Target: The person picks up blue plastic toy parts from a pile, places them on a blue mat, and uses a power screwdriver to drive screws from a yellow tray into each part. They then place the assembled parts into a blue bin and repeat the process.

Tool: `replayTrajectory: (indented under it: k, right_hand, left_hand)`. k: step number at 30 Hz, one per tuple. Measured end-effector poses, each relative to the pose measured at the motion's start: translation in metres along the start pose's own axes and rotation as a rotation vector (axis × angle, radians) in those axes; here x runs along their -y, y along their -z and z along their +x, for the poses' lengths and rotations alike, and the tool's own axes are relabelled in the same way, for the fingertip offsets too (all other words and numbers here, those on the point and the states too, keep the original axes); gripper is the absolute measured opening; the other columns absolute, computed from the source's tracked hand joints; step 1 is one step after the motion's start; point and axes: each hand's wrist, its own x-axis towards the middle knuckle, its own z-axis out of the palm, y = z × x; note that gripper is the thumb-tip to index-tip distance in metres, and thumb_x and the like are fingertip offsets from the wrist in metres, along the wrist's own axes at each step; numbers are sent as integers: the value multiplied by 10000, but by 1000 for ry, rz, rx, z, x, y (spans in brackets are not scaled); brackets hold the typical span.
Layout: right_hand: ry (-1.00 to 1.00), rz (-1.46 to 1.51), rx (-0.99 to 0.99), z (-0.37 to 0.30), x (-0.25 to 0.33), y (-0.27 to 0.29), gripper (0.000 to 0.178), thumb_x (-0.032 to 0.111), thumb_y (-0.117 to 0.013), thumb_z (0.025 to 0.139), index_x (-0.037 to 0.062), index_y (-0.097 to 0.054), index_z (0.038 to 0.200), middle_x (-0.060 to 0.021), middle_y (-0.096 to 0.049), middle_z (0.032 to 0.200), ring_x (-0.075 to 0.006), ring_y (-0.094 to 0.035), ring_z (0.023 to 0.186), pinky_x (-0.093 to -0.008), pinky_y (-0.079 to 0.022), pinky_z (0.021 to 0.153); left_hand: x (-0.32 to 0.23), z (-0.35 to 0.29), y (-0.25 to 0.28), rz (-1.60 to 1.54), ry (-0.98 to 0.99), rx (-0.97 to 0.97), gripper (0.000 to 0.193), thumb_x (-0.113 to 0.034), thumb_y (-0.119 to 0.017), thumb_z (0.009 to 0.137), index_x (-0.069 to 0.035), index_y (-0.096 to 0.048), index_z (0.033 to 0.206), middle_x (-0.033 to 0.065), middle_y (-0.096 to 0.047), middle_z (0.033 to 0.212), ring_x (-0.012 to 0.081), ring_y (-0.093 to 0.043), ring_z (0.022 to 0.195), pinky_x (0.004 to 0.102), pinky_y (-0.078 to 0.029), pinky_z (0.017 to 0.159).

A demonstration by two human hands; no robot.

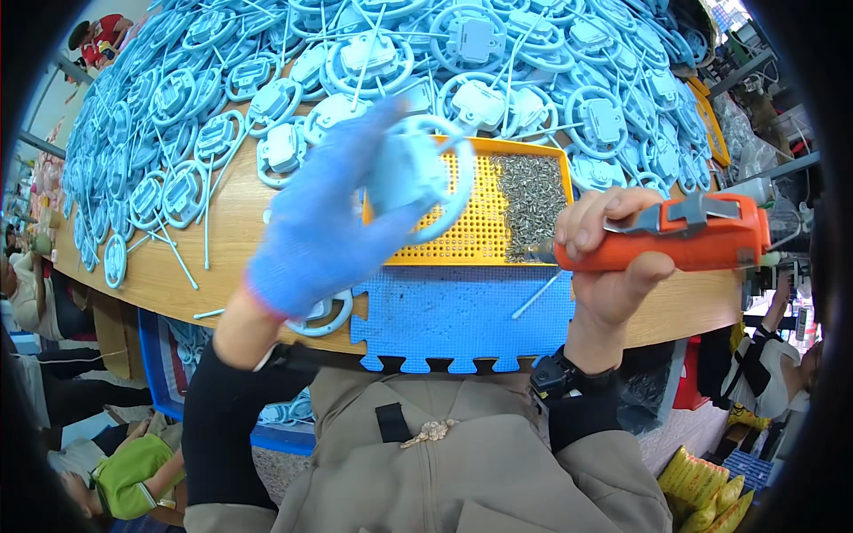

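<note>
Clearly, each hand holds one thing. The left hand [311,209], in a blue glove, pinches one light-blue ring-shaped part [404,169], with the thumb below and the other fingers reaching up along its far side. This part sits between thumb and fingers, its ring sticking out to the right past the fingertips; glove and part are blurred, so the exact contact spots cannot be told. The right hand [613,289], bare, grips one orange tool [675,244], with fingers curled over the far side and the thumb along the near side. The tool lies sideways, its nose pointing left toward the tray's right end.

On the wooden counter [235,240] stands one yellow tray [480,260] with a floor full of holes; the held part hides some of its left end. Small metal screws [533,200], too many to count, fill its right end. Just on the near side of the tray lies one blue foam mat [444,311], with one loose light-blue stick [538,295] at its right. One more ring part [338,322] lies at the mat's left edge, partly hidden by the left forearm. Beyond the tray spreads a heap of similar parts [475,44], dozens of them, overlapping too much to count.
</note>
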Motion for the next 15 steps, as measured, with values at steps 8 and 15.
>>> replayTrajectory:
  k: [8, 15]
  right_hand:
    - [-59, 66, -34, 8, -29, -2, 627, 648, -623, 770, 60, -518, 962, -34, -534, 685, -150, -516, 592, -312, -448, 568]
    - [-109, 33, -17, 6, -34, 0, 615, 647, -629, 771, 65, -513, 934, -31, -527, 681, -146, -512, 590, -316, -450, 573]
  left_hand:
    - [-28, -103, 44, 409, -54, 469, 496, -107, -701, 638, -128, -629, 1128, 107, -594, 976, 283, -583, 778, 391, -487, 738]
    - [-24, -108, -1, 428, -293, 550, 478, -146, -658, 701, -175, -581, 1172, 97, -578, 1029, 279, -587, 928, 456, -483, 830]
